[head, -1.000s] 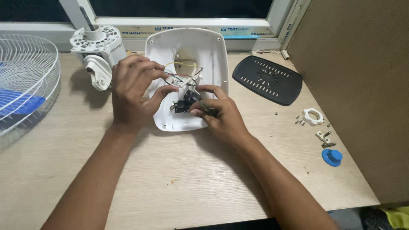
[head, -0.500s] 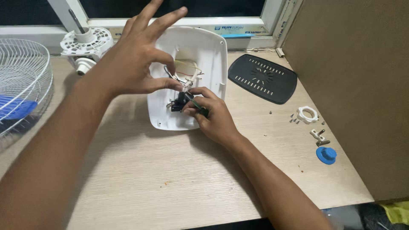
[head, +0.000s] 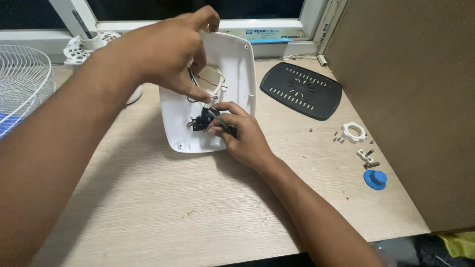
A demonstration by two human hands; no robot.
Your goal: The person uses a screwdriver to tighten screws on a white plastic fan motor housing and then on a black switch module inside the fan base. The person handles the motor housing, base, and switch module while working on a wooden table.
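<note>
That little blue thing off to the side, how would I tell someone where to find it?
Start at the black slotted oval plate on the wooden table, then go toward the near right edge. Past the white ring and small white bracket lies the blue round knob, the only blue piece there.

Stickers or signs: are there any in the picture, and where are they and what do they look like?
Sticker strip: on the white window frame, behind the white plastic housing; long, thin, white with blue print.
No packages or screens show.
</note>
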